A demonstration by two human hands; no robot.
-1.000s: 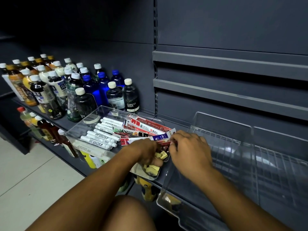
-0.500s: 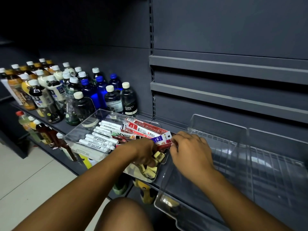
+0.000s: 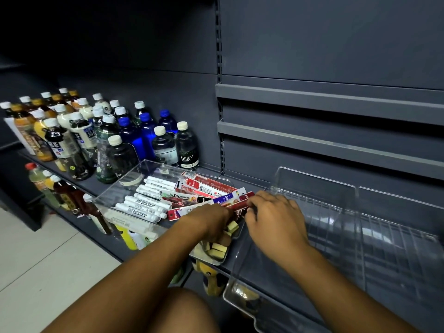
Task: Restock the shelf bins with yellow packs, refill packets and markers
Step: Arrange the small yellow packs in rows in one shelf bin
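Observation:
A clear bin (image 3: pixel 134 177) on the grey shelf holds white markers (image 3: pixel 146 203) on its left, red and white refill packets (image 3: pixel 206 186) in the middle, and small yellow packs (image 3: pixel 219 248) at its near right corner. My left hand (image 3: pixel 211 224) reaches down into the yellow packs with curled fingers; what it holds is hidden. My right hand (image 3: pixel 271 215) pinches the end of a dark red refill packet (image 3: pixel 236 204) at the bin's right edge.
Another clear bin (image 3: pixel 312 188) with a ridged floor stands to the right, holding nothing visible. Drink bottles (image 3: pixel 115 145) crowd the shelf to the left. More bottles (image 3: pixel 67 195) sit on the lower shelf. Grey rails (image 3: pixel 324 102) cross the back panel.
Both hands stay at the bin's right corner. The left hand has dug slightly deeper among the yellow packs. The right hand keeps its pinch on the red packet.

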